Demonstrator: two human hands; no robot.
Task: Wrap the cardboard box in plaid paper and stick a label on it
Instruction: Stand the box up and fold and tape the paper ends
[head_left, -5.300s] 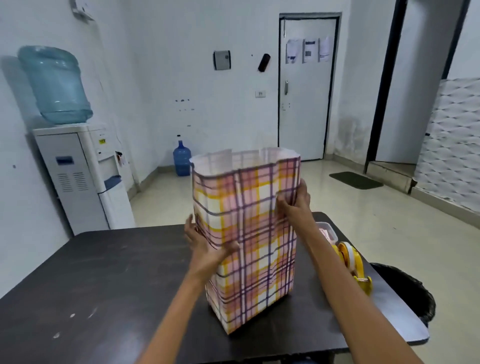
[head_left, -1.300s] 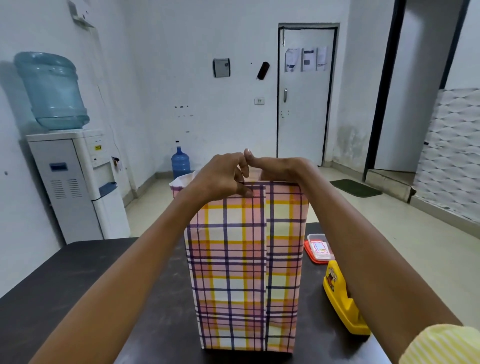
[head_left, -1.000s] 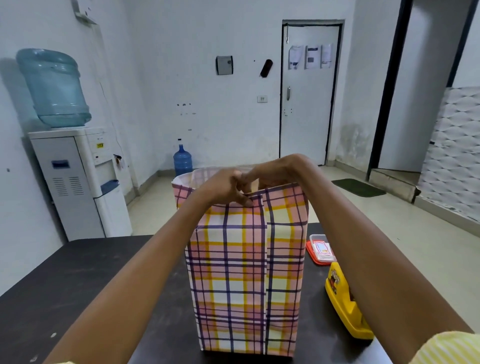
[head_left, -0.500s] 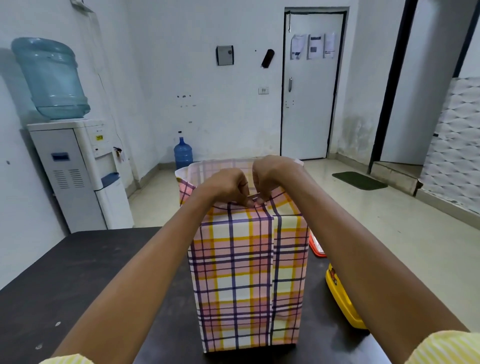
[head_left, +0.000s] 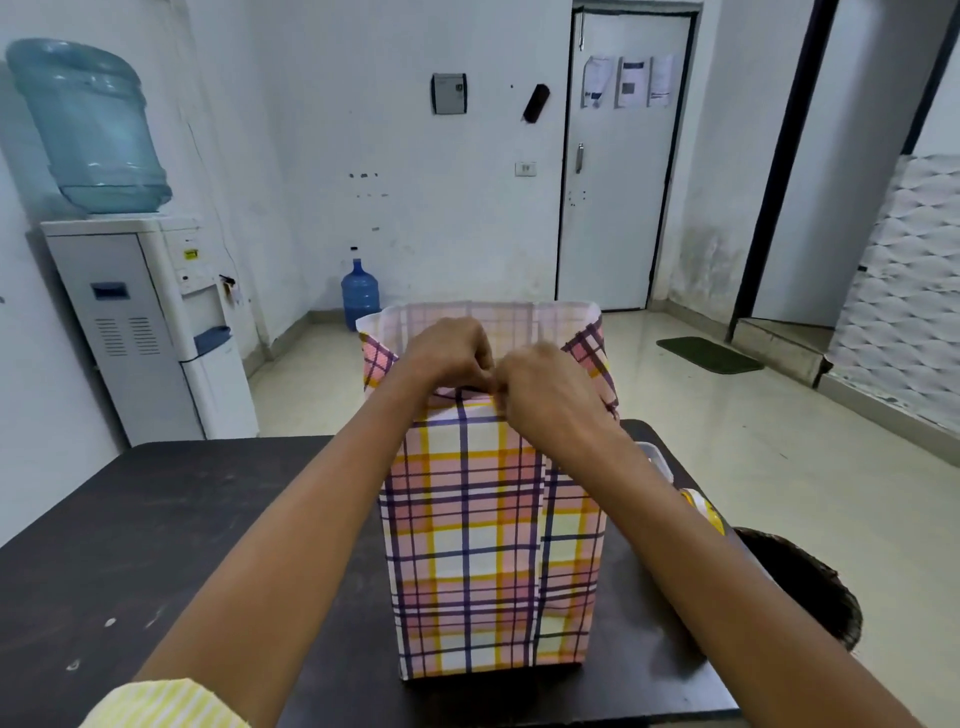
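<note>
A tall box wrapped in pink, yellow and purple plaid paper (head_left: 488, 551) stands upright on the dark table (head_left: 171, 525). The paper rises above the box top as an open sleeve, its white inside showing at the far edge. My left hand (head_left: 449, 353) and my right hand (head_left: 545, 389) meet at the near top edge, both with curled fingers pinching the paper and folding it down inward. The cardboard itself is hidden under the paper. No label shows.
A yellow tape dispenser (head_left: 704, 512) and a clear plastic container (head_left: 657, 460) lie on the table right of the box, mostly behind my right arm. A black bin (head_left: 810, 587) stands by the table's right edge. A water dispenser (head_left: 140, 317) is at the left wall.
Both hands have pressed the near top edge of the paper lower and inward over the last second. The view has tilted down a little; the box stays upright in place.
</note>
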